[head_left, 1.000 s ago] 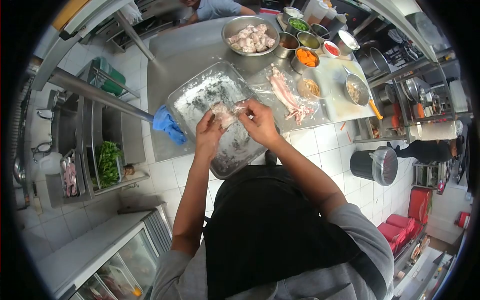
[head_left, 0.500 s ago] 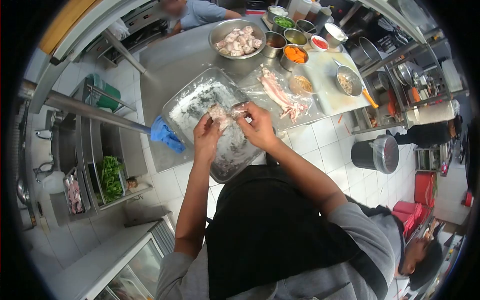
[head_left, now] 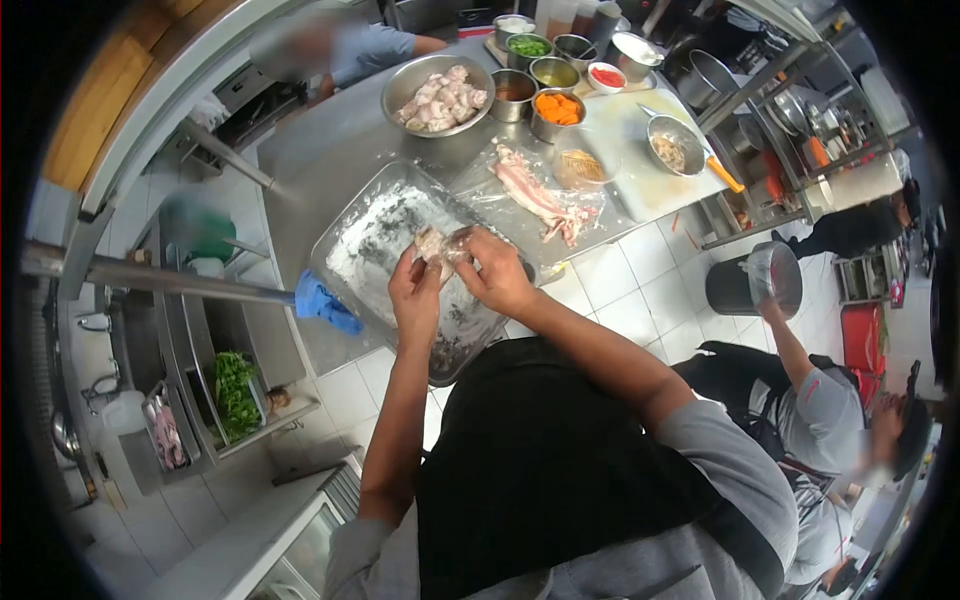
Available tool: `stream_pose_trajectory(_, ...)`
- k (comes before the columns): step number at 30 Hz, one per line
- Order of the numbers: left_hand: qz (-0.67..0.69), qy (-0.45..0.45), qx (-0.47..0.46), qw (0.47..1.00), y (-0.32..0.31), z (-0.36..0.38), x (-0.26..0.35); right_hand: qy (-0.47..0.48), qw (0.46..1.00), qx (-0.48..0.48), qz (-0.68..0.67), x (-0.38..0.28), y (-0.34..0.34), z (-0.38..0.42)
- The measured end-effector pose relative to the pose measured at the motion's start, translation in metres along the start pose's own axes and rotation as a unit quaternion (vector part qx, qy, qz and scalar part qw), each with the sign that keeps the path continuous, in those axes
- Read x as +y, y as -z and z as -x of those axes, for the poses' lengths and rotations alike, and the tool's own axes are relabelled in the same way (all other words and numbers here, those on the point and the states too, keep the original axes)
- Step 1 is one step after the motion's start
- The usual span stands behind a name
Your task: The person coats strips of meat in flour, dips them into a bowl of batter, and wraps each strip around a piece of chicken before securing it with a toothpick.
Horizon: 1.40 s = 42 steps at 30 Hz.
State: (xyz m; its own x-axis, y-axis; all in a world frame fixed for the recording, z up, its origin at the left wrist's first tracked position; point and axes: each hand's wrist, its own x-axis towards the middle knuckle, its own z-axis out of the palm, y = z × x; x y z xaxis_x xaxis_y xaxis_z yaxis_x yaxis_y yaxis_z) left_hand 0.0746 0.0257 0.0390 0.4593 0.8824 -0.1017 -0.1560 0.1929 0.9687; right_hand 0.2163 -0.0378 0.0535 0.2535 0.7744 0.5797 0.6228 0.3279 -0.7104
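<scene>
Above a clear tray [head_left: 335, 262] dusted with white powder, my left hand [head_left: 415, 290] holds a floured piece of meat [head_left: 432, 245] between thumb and fingers. My right hand [head_left: 492, 272] meets it from the right, its fingers closed on the same piece. Behind the tray, a steel bowl [head_left: 392, 112] contains several pale meat pieces. To the right, strips of raw meat [head_left: 535, 192] lie on plastic film, beside a round container [head_left: 585, 168] of light brown food.
Metal tubs with carrots [head_left: 557, 109] and chopped greens [head_left: 528, 45] stand at the back. A strainer [head_left: 676, 146] rests on the white board [head_left: 640, 200]. A blue cloth [head_left: 325, 302] hangs left. One co-worker [head_left: 370, 52] is across the table; another [head_left: 820, 415] reaches toward a bin [head_left: 735, 290] at right.
My right hand has come in to the left and now touches the meat piece. The view has shifted slightly. The co-worker at right has moved an arm to the bin.
</scene>
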Motion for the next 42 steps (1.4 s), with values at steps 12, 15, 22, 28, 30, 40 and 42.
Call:
stream_pose_trajectory(12, -0.016, 0.014, -0.003, 1.000, -0.012, -0.009, -0.009, -0.021, 0.999, 0.001, -0.025, 0.027, -0.001, 0.003)
stream_pose_trajectory(15, -0.047, 0.048, 0.008, 0.998, -0.001, -0.018, -0.019, -0.029, 0.999, -0.027, -0.025, 0.041, -0.007, 0.007)
stream_pose_trajectory(22, -0.084, -0.020, 0.016, 0.996, 0.023, -0.108, 0.007, -0.078, 0.988, 0.070, -0.114, 0.045, 0.034, -0.006)
stream_pose_trajectory(28, -0.168, -0.156, 0.056, 0.972, -0.012, -0.245, 0.063, -0.264, 0.934, 0.062, -0.233, 0.072, 0.061, 0.013)
stream_pose_trajectory(30, -0.199, -0.174, 0.035, 0.964, -0.026, -0.287, 0.063, -0.289, 0.924, 0.055, -0.246, 0.086, 0.074, 0.024)
stream_pose_trajectory(40, -0.507, -0.205, -0.279, 0.789, -0.146, -0.191, -0.015, -0.422, 0.867, 0.133, -0.231, 0.166, 0.248, 0.077)
stream_pose_trajectory(42, -0.546, -0.228, -0.367, 0.717, -0.159, -0.166, -0.039, -0.429, 0.857, 0.137, -0.250, 0.170, 0.246, 0.083)
